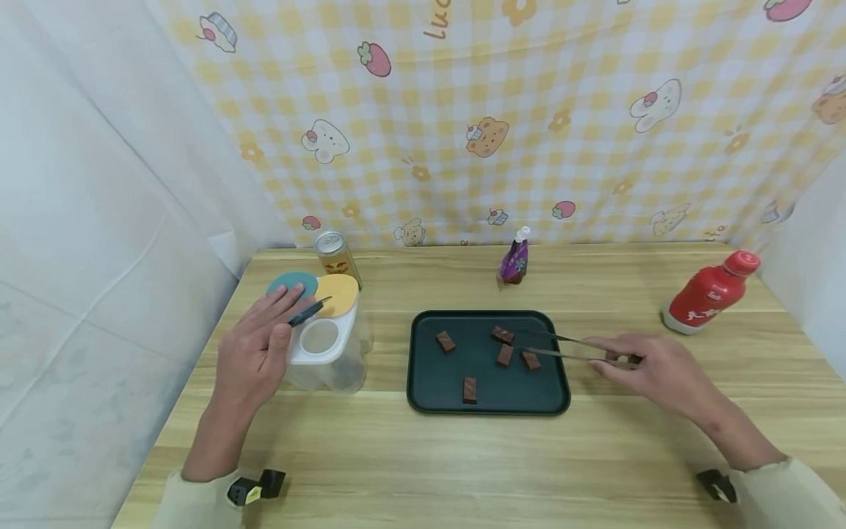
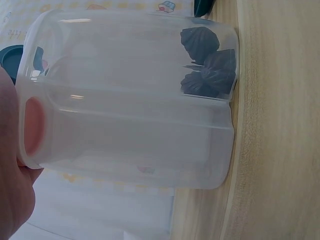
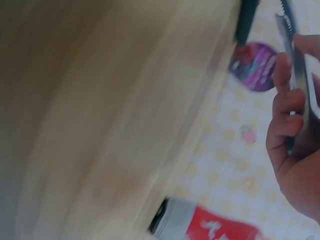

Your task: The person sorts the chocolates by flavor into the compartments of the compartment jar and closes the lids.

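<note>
- The right hand (image 1: 651, 365) pinches a pair of metal tongs (image 1: 568, 347) between thumb and fingers; the two arms stand apart, their tips over the dark tray (image 1: 429, 393), just by the brown piece (image 1: 530, 360) at about 3 o'clock in the cluster.
- Five brown pieces lie on the tray: one at 9 o'clock (image 1: 446, 341), one at 12 (image 1: 502, 335), one in the middle (image 1: 505, 355), one at 6 (image 1: 469, 390), and the one by the tips.
- The left hand (image 1: 258, 353) rests on the clear plastic container (image 1: 327, 353) at the tray's 9 o'clock, fingers bent over its white lid and touching a dark lever (image 1: 308, 311). The left wrist view shows dark lumps (image 2: 206, 62) already at the container's bottom.
- To do this well, I judge: straddle the nearest piece across its narrow sides, squeeze gently and evenly so it does not twist or skid, and keep the container steadied.
- Farther back on the table (image 1: 423, 463): a can (image 1: 335, 253), a small purple bottle (image 1: 515, 258), a red bottle (image 1: 710, 292).
</note>
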`<state>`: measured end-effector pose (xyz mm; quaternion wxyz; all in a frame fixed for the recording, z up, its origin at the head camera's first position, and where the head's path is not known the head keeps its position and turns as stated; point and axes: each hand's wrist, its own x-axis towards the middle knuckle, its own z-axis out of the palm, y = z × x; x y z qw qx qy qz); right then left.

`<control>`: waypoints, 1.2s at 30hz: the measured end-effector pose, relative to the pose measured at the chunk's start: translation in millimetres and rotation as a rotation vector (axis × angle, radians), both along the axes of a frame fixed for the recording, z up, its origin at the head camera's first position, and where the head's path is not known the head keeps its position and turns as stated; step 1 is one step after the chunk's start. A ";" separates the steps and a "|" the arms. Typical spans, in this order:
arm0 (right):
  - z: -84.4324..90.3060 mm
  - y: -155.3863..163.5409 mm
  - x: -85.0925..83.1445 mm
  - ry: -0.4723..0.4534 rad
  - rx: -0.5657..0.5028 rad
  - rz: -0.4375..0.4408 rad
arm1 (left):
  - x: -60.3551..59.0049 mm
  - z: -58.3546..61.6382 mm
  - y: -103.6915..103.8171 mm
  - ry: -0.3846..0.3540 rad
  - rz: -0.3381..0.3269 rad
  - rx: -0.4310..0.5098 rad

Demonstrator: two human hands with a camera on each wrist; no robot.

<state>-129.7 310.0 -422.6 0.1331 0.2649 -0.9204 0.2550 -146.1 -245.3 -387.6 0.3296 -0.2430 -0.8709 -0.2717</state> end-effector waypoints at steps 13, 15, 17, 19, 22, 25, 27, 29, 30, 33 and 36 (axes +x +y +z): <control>-6.4 31.4 -14.9 -0.120 0.025 0.027 | -0.2 0.6 2.0 0.008 -0.004 0.002; -7.5 33.1 -17.4 -0.133 0.035 0.041 | -0.5 0.2 2.8 0.015 -0.008 0.012; -8.5 34.7 -19.7 -0.133 0.042 0.063 | -0.9 -0.2 3.5 0.024 -0.013 0.021; -9.3 35.9 -21.9 -0.124 0.049 0.085 | -1.2 -0.3 3.6 0.026 -0.014 0.023; -10.3 37.1 -24.6 -0.130 0.063 0.105 | -1.3 -0.3 3.1 0.024 -0.011 0.022; -10.5 36.6 -26.5 -0.158 0.080 0.111 | -1.3 0.2 2.9 0.025 -0.011 0.024; -9.9 35.7 -27.4 -0.178 0.090 0.113 | -1.2 0.9 2.8 0.025 -0.011 0.021; -9.3 34.2 -28.2 -0.185 0.107 0.109 | -1.0 1.6 2.7 0.024 -0.010 0.018; -9.1 33.7 -28.5 -0.179 0.119 0.106 | -1.0 1.6 2.7 0.023 -0.010 0.018; -9.5 32.5 -29.5 -0.160 0.150 0.101 | -0.6 1.0 2.3 0.022 -0.009 0.020; -11.0 32.2 -30.0 -0.141 0.169 0.101 | 0.1 0.0 1.9 0.020 -0.008 0.023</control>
